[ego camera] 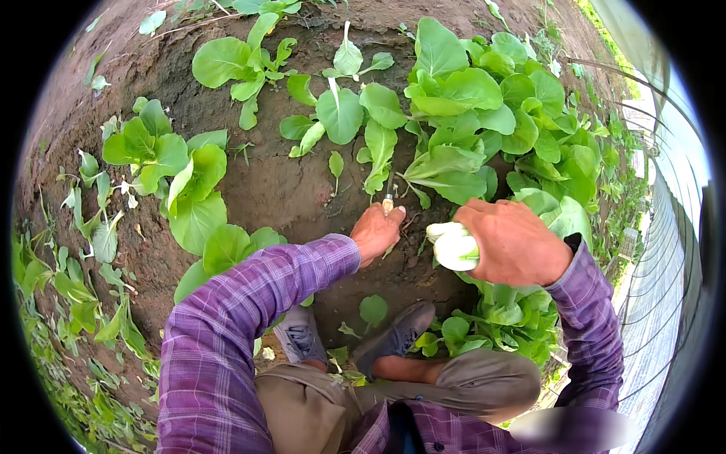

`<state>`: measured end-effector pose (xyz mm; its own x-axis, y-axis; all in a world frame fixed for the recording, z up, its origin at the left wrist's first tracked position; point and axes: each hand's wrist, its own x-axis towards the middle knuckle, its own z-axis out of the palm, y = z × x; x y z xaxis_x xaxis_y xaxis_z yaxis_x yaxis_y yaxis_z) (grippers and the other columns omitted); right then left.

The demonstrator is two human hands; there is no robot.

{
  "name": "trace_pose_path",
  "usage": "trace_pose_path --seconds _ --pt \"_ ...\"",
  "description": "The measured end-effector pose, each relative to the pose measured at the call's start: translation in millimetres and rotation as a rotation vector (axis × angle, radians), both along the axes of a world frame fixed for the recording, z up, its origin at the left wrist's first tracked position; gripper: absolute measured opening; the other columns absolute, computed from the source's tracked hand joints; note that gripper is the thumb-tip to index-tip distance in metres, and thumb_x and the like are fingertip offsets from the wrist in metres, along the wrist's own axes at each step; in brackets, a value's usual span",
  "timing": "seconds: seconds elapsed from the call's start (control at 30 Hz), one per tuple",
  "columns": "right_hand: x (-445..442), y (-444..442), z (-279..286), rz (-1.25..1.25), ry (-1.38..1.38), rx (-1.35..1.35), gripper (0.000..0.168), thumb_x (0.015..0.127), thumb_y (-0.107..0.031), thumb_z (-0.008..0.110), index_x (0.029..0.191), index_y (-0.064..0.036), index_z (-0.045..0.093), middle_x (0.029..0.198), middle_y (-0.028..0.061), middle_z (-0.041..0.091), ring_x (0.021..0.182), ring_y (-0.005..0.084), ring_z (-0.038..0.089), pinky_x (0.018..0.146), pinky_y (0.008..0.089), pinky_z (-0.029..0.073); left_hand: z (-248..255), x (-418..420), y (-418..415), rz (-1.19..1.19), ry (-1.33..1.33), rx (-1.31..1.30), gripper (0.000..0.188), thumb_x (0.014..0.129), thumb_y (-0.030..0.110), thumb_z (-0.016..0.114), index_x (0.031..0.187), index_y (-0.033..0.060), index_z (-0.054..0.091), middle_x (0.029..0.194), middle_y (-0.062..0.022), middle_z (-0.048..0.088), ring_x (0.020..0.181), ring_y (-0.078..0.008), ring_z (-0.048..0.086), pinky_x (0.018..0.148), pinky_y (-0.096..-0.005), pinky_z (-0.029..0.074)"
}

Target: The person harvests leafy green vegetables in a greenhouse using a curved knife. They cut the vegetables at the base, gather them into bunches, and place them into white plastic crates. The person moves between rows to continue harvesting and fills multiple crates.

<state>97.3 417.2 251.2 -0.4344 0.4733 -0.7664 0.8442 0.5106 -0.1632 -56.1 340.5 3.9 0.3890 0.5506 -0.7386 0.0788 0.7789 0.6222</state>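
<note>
My left hand (pixel 375 231) is closed round the light wooden handle of a small knife (pixel 388 202). Its blade points away from me, down among leaves on the soil. To the right, my right hand (pixel 513 243) grips a head of leafy greens, likely pak choi (pixel 455 249), with the thick white stalk bases facing left. That hand covers much of the head, so where its leaves end cannot be told. Just beyond my hands, a leafy green plant (pixel 454 170) leans over the soil.
A dense row of leafy greens (pixel 553 113) runs along the right, beside a sheet-covered structure (pixel 652 318). More plants (pixel 198 176) grow at the left. Loose leaves (pixel 339 110) lie on the brown soil (pixel 266 181). My shoes (pixel 300 335) stand close below my hands.
</note>
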Motion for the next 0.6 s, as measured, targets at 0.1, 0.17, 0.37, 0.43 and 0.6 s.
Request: trace_pose_path --seconds 0.1,0.17,0.37,0.43,0.6 --pt "-12 -1 -57 0.455 -0.158 0.224 0.031 0.083 -0.017 0.072 0.111 -0.003 0.067 0.150 0.0248 0.056 0.080 0.0266 0.073 0.078 0.0415 0.051 -17 7 6 -0.009 0.011 0.026 0.042 0.104 0.042 0.057 0.103 0.0003 0.054 0.077 -0.0078 0.059 0.066 -0.0182 0.052 0.061 -0.0380 0.045" --pt "0 2 -101 0.691 -0.297 0.370 0.029 0.089 -0.020 0.067 0.114 -0.005 0.068 0.158 0.0278 0.047 0.076 0.0208 0.072 0.075 0.0390 0.049 -20 15 5 0.004 0.091 0.068 0.047 0.103 0.043 0.057 0.105 -0.0041 0.058 0.082 -0.0147 0.064 0.076 -0.0272 0.060 0.073 -0.0441 0.049" --pt "24 17 -164 0.814 -0.509 0.403 0.030 0.096 -0.020 0.062 0.122 -0.006 0.068 0.168 0.0287 0.034 0.076 0.0179 0.071 0.077 0.0360 0.046 -19 14 4 -0.053 -0.033 0.056 0.051 0.103 0.044 0.055 0.108 -0.0071 0.060 0.083 -0.0179 0.068 0.078 -0.0310 0.067 0.078 -0.0486 0.051" --pt "22 20 -165 0.783 -0.525 0.349 0.029 0.096 -0.018 0.061 0.122 -0.006 0.068 0.167 0.0284 0.036 0.078 0.0191 0.072 0.079 0.0359 0.046 -26 12 -1 0.002 -0.146 0.051 0.041 0.104 0.043 0.053 0.100 0.0024 0.053 0.074 -0.0074 0.058 0.066 -0.0176 0.053 0.062 -0.0369 0.045" --pt "44 9 -171 0.773 -0.417 0.449 0.028 0.093 -0.017 0.062 0.116 -0.002 0.066 0.144 0.0230 0.058 0.080 0.0208 0.069 0.081 0.0356 0.046 -29 17 -3 -0.039 -0.119 0.015 0.047 0.104 0.042 0.053 0.106 -0.0045 0.058 0.084 -0.0183 0.067 0.078 -0.0309 0.066 0.078 -0.0480 0.051"
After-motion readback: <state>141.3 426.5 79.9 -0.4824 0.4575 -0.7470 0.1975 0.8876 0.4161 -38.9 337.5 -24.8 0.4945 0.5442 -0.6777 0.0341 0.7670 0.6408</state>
